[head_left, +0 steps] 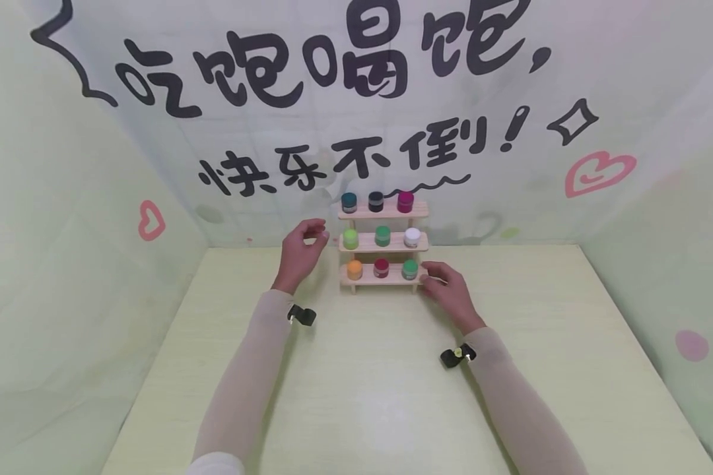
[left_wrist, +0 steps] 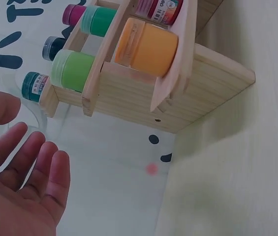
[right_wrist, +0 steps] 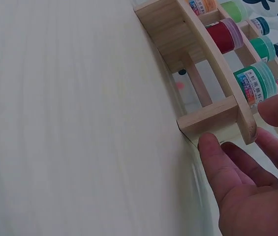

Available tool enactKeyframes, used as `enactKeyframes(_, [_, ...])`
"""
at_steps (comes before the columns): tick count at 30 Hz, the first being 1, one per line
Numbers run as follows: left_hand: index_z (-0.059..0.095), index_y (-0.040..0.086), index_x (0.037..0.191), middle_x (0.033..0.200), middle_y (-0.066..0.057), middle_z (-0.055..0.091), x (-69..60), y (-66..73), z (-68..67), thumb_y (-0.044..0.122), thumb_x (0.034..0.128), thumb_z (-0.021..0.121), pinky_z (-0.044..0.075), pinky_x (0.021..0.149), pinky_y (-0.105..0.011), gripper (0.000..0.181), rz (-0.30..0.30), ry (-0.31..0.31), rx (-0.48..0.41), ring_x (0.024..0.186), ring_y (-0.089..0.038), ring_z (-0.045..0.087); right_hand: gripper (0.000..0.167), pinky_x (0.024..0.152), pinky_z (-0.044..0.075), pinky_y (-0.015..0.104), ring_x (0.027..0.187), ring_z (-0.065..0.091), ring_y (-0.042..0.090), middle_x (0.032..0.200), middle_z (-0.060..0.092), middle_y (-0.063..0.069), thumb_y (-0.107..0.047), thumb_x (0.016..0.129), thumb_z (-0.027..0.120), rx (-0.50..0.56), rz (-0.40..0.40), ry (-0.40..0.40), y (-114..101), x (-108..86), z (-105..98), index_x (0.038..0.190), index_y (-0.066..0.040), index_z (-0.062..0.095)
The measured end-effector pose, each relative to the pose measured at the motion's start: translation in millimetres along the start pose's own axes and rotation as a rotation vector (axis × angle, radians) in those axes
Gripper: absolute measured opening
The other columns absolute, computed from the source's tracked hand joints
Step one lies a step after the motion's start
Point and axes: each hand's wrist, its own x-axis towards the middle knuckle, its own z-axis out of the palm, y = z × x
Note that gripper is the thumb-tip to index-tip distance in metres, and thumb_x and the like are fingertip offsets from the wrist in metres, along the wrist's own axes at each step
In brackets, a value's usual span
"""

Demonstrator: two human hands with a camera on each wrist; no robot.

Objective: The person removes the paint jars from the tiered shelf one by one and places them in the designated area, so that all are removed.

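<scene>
A three-tier wooden rack point(head_left: 383, 251) holds small lidded jars, three on each tier. My left hand point(head_left: 300, 255) is raised beside its left side, holding nothing; in the left wrist view its fingers point(left_wrist: 55, 187) are relaxed and apart from the rack, near the light green jar point(left_wrist: 73, 70) and teal jar point(left_wrist: 35, 86). At the rack's lower right end is my right hand point(head_left: 451, 293). The right wrist view has its thumb close to the green jar point(right_wrist: 253, 84) and its fingers loosely spread around the bottom board's end point(right_wrist: 247, 129); contact is unclear.
The rack stands at the back of a pale table point(head_left: 362, 376), in front of a white cloth point(head_left: 261, 132) with black lettering. Cloth also hangs at the left and right sides. Orange point(head_left: 354, 270) and dark red point(head_left: 381, 268) jars share the bottom tier.
</scene>
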Motion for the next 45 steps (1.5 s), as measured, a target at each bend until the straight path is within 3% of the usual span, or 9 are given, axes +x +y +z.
enactKeyframes(4, [0.068, 0.012, 0.132, 0.123, -0.009, 0.072, 10.4, 6.7, 2.6, 0.024, 0.1025, 0.070, 0.058, 0.100, -0.044, 0.032, 0.007, 0.004, -0.014, 0.114, -0.025, 0.068, 0.042, 0.093, 0.063, 0.028, 0.116, 0.070, 0.023, 0.143, 0.058, 0.022, -0.020, 0.105, 0.066, 0.012, 0.024, 0.005, 0, 3.1, 4, 0.144, -0.007, 0.060])
enactKeyframes(13, [0.068, 0.011, 0.130, 0.120, -0.010, 0.072, 29.3, 20.2, 10.1, 0.019, 0.1003, 0.072, 0.057, 0.099, -0.041, 0.031, 0.043, 0.013, -0.066, 0.111, -0.024, 0.068, 0.040, 0.093, 0.064, 0.031, 0.115, 0.072, 0.029, 0.139, 0.064, 0.025, -0.012, 0.104, 0.065, 0.043, 0.053, 0.042, 0, 4.4, 11, 0.143, -0.007, 0.059])
enactKeyframes(21, [0.066, 0.010, 0.131, 0.120, -0.011, 0.071, 36.4, 25.6, 17.6, 0.018, 0.0988, 0.073, 0.058, 0.098, -0.038, 0.033, 0.023, 0.011, -0.096, 0.110, -0.023, 0.067, 0.041, 0.096, 0.062, 0.030, 0.120, 0.070, 0.026, 0.143, 0.064, 0.024, -0.011, 0.103, 0.066, 0.103, 0.097, 0.067, 5, 7.9, 11, 0.143, -0.010, 0.060])
enactKeyframes(29, [0.065, 0.010, 0.133, 0.127, -0.011, 0.070, 44.5, 30.1, 22.3, 0.020, 0.0976, 0.075, 0.054, 0.106, -0.042, 0.038, 0.031, -0.007, -0.097, 0.115, -0.026, 0.066, 0.042, 0.096, 0.063, 0.030, 0.107, 0.073, 0.015, 0.136, 0.068, 0.025, -0.010, 0.102, 0.068, 0.157, 0.115, 0.077, 4, 6.9, 15, 0.143, -0.010, 0.060])
enactKeyframes(40, [0.060, 0.011, 0.138, 0.133, -0.010, 0.066, 54.4, 39.3, 33.1, 0.024, 0.0972, 0.077, 0.048, 0.115, -0.047, 0.046, -0.004, -0.054, -0.083, 0.124, -0.028, 0.060, 0.041, 0.090, 0.065, 0.033, 0.098, 0.073, 0.016, 0.120, 0.073, 0.014, -0.005, 0.100, 0.068, 0.238, 0.148, 0.124, -4, 6.7, 21, 0.140, -0.009, 0.063])
enactKeyframes(45, [0.060, 0.011, 0.139, 0.134, -0.010, 0.066, 57.2, 36.6, 36.9, 0.029, 0.0984, 0.076, 0.049, 0.113, -0.044, 0.047, -0.022, -0.066, -0.054, 0.125, -0.026, 0.059, 0.042, 0.094, 0.064, 0.035, 0.104, 0.073, 0.018, 0.128, 0.073, 0.016, -0.006, 0.101, 0.067, 0.235, 0.175, 0.128, -3, 6.3, 20, 0.142, -0.010, 0.062])
